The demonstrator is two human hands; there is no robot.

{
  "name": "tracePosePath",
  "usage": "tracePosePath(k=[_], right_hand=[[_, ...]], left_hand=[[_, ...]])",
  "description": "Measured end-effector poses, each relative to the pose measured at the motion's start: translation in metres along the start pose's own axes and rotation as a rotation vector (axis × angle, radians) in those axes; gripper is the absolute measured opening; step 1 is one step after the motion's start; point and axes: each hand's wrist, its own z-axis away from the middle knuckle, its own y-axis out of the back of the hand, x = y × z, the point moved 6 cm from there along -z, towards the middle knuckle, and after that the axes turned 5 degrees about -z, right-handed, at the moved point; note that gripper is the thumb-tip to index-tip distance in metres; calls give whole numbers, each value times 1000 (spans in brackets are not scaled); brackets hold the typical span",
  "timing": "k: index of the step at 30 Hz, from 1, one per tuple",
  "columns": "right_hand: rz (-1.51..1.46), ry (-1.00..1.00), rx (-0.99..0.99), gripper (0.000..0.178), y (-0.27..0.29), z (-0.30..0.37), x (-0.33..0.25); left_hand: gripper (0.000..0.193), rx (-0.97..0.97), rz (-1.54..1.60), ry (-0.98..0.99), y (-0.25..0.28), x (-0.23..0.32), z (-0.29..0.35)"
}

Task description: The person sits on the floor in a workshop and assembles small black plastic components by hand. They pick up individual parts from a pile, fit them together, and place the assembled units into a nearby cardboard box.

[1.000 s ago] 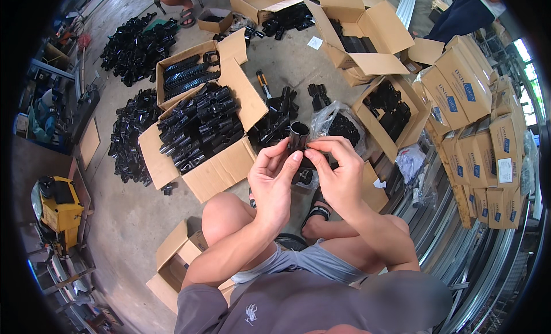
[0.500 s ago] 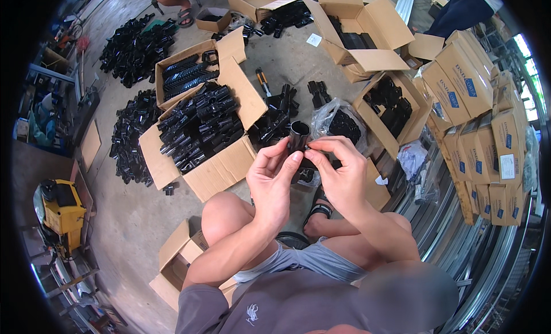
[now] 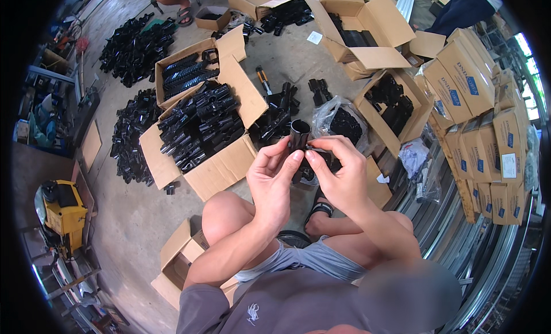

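A black tubular fitting (image 3: 299,130) stands upright in front of me, its round open end facing up. My left hand (image 3: 274,170) grips it between thumb and fingers from the left. On its other side, the thumb and forefinger of my right hand (image 3: 342,164) are pinched together against the fitting's wall; a small part between them is too tiny to name. The fitting's lower end is partly hidden by my fingers. Beyond my hands, more black fittings (image 3: 281,110) lie on the floor, beside a clear plastic bag (image 3: 338,118) of small black pieces.
An open carton (image 3: 221,167) full of black fittings stands to the left, with loose heaps (image 3: 135,133) beyond it. Another open carton (image 3: 422,113) is on the right, near stacked closed boxes (image 3: 476,144) and metal profiles (image 3: 459,253). An orange-handled tool (image 3: 263,81) lies ahead.
The fitting and both hands stay in almost the same place. My right thumb and forefinger have shifted very slightly against the fitting's side.
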Motion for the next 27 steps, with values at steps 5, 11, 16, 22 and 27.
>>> tracePosePath(k=[5,11,16,22,27], right_hand=[[-172,-154,57,15,-3,7,7],[6,16,14,13,-4,6,0],[-40,10,45,12,-2,7,5],[-98,-62,81,12,-1,9,8],[-145,-54,110,15,0,12,10]], left_hand=[[28,-20,10,-7,-2,0,1],[27,-21,8,-24,1,-1,0],[28,-54,32,-75,0,-1,-1],[30,-55,17,-67,0,-1,1],[29,-61,29,-57,-1,-1,0]])
